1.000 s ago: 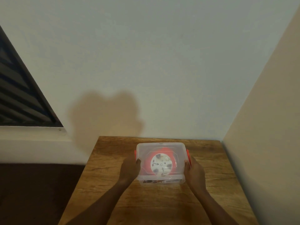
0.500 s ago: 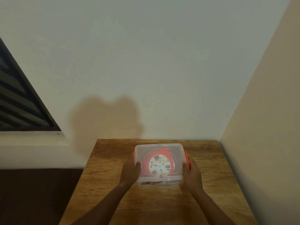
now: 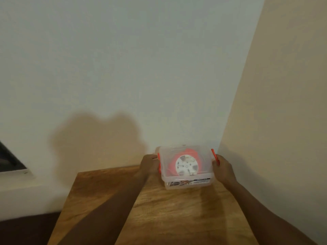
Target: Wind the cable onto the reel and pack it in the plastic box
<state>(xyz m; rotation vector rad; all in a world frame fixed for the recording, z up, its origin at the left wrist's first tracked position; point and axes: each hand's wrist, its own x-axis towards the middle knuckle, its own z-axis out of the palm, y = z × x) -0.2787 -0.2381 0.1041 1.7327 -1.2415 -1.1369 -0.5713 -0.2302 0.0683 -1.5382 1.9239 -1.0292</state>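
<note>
Reaching forward from the head view, we stretch both arms out over the wooden surface [image 3: 159,209], and our hands clasp the plastic box [image 3: 185,175] from either side. Our left hand [image 3: 149,165] curls round its left end by the orange latch [image 3: 159,162]; our right hand [image 3: 223,167] wraps the right end at the other orange latch [image 3: 215,156]. With its lid closed, the clear box holds the reel [image 3: 186,166], white-faced with orange cable [image 3: 174,160] wound round it, at the surface's far right corner, near the walls
</note>
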